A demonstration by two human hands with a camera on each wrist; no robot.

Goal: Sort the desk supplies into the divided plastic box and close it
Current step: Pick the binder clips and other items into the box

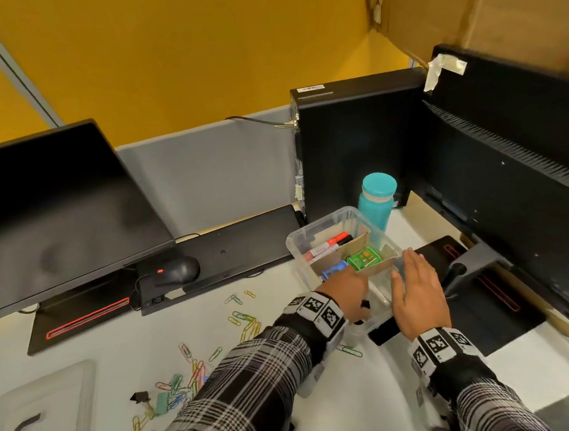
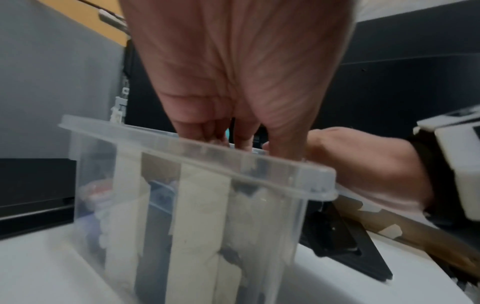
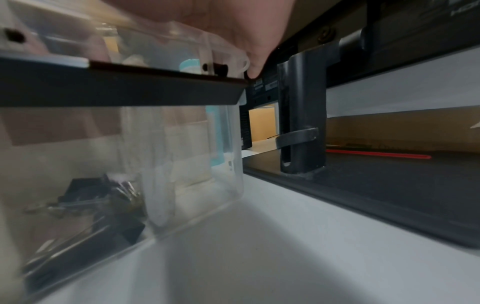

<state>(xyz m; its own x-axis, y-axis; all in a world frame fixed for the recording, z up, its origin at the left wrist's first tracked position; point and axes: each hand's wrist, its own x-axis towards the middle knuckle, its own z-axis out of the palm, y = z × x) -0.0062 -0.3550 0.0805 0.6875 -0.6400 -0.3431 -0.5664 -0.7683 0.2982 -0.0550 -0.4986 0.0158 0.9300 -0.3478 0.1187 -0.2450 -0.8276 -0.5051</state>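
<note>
Binder clips are being placed into the plastic box [image 1: 325, 223] by the left hand [image 1: 343, 292], its grip hidden, while the spread right hand [image 1: 417, 293] steadies it; paper clips [image 1: 247, 321] must be gathered next.

Even, fairly bright light falls from overhead; my arms throw soft shadows on the white desk top [image 1: 91, 345]. My head view bows straight lines at its edges. Both wrist views are smeared with blur, and the clear plastic divided box [image 2: 197, 162] looks hazy and out of focus.
</note>
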